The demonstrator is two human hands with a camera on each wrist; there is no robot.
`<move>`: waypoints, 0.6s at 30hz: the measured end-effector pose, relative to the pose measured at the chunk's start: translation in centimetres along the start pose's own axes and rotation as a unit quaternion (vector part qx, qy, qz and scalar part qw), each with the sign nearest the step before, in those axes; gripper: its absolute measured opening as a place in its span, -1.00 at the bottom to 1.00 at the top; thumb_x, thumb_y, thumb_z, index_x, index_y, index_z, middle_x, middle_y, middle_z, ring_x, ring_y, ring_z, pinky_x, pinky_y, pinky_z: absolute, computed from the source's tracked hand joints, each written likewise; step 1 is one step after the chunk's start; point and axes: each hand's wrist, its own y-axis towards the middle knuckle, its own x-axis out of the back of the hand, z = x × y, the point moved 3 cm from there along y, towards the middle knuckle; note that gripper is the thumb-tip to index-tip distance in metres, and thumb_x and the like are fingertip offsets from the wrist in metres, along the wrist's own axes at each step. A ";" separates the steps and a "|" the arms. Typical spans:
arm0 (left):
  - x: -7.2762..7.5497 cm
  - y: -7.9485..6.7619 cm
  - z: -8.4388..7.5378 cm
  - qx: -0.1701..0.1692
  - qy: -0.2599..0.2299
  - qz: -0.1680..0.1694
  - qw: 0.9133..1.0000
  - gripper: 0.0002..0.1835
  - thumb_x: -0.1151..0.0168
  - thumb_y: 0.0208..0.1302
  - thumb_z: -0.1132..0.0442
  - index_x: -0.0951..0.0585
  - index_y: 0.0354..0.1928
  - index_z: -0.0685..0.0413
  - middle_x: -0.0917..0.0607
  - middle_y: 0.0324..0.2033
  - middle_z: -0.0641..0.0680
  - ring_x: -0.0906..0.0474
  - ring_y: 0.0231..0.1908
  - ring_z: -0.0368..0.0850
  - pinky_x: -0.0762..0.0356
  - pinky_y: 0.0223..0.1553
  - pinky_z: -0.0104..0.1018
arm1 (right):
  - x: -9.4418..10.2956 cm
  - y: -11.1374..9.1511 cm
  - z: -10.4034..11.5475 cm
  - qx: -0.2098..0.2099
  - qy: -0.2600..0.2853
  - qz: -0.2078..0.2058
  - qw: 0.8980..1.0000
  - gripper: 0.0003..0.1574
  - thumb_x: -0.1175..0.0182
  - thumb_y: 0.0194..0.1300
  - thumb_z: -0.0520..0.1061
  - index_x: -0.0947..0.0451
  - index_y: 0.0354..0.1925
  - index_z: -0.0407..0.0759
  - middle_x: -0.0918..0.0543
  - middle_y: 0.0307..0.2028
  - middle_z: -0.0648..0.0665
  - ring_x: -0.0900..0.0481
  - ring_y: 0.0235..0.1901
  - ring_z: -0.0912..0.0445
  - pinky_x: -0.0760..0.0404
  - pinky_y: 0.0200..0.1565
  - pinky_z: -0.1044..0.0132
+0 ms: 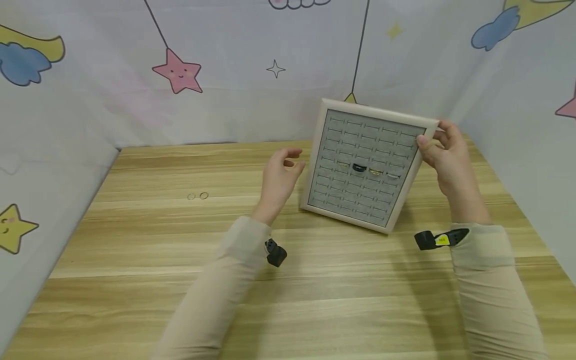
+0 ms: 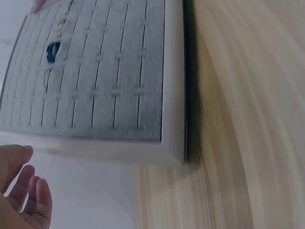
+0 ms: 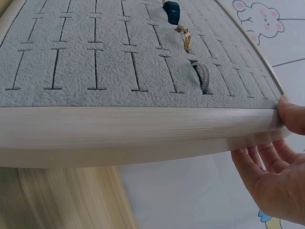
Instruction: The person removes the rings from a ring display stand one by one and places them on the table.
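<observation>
A ring display tray (image 1: 378, 111) with a pale frame and grey slotted padding stands tilted on the table, its lower edge on the wood. My right hand (image 1: 452, 160) grips its upper right corner, thumb on the front and fingers behind. Across the padding runs a row of rings: a gold ring (image 2: 45, 80), a dark blue-black ring (image 1: 359, 168), another gold ring (image 3: 185, 38) and a silver ring (image 3: 202, 77) with a textured band. Beside the tray's left edge, my left hand (image 1: 278, 180) hangs with fingers loosely bent, holding nothing and apart from the frame.
Two thin rings, a pale ring (image 1: 191, 196) and a darker ring (image 1: 204, 195), lie on the wooden table (image 1: 135, 240) to the left. A white cloth wall (image 1: 234, 110) printed with stars and clouds closes off the back and sides.
</observation>
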 end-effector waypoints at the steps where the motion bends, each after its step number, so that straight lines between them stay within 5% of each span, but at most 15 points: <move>1: -0.4 -0.1 -0.4 -0.008 0.002 0.004 1.000 -0.69 -0.23 0.28 0.29 -0.59 0.07 0.14 -0.64 0.03 0.12 -0.54 -0.08 0.02 -0.55 -0.07 -0.19 | 0.0 0.0 0.0 0.000 -0.001 0.000 1.000 -0.40 -0.24 0.24 -0.16 -0.24 0.19 -0.01 -0.46 -0.14 0.07 -0.54 -0.27 0.30 -0.55 -0.25 0.60; 7: -2.6 -0.7 -1.9 -0.046 0.025 0.034 0.998 -0.72 -0.23 0.28 0.33 -0.60 0.03 0.15 -0.65 -0.01 0.12 -0.56 -0.09 0.00 -0.57 -0.04 -0.25 | 0.0 -0.1 0.0 0.005 0.004 0.003 1.000 -0.45 -0.25 0.24 -0.17 -0.27 0.14 0.00 -0.47 -0.15 0.07 -0.55 -0.27 0.31 -0.56 -0.26 0.61; 18: -5.1 -1.3 -2.9 -0.048 0.039 0.059 0.996 -0.73 -0.22 0.29 0.30 -0.60 0.03 0.08 -0.65 -0.03 0.07 -0.57 -0.11 -0.08 -0.56 -0.09 -0.36 | 0.0 -0.1 0.0 -0.001 0.003 0.002 1.000 -0.43 -0.24 0.24 -0.16 -0.26 0.15 0.01 -0.46 -0.13 0.07 -0.52 -0.24 0.30 -0.55 -0.26 0.61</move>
